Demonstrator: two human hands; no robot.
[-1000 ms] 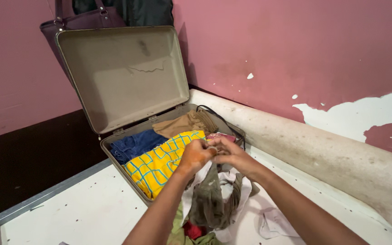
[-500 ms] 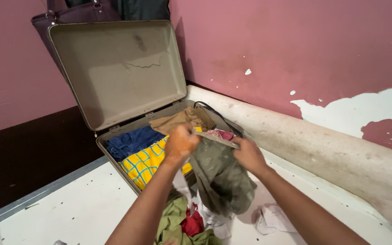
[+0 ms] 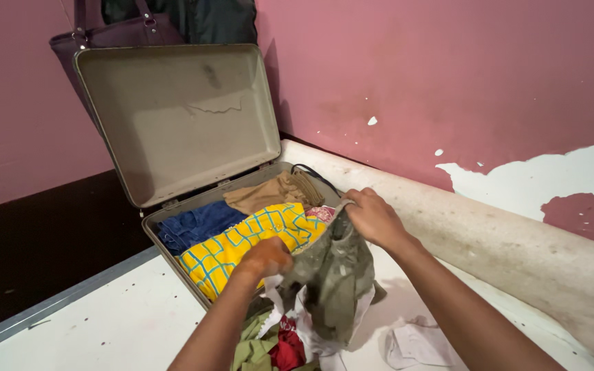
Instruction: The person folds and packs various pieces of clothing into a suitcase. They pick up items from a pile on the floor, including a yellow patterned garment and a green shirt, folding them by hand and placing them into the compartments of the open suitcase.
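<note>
Right hand (image 3: 372,218) pinches the top edge of an olive-green garment (image 3: 331,278) | left hand (image 3: 264,257) grips its lower side | garment hangs over a clothes pile (image 3: 276,343) beside the open suitcase (image 3: 173,124) near the white bench's (image 3: 104,323) back edge.

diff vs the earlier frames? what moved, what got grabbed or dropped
The left hand dropped from beside the right to lower on the olive-green garment; the right hand kept the top edge. The garment, bunched a second ago, was stretched between both hands and now hangs lengthwise. Nothing was let go. The open suitcase, yellow checked cloth and clothes pile stayed put.
</note>
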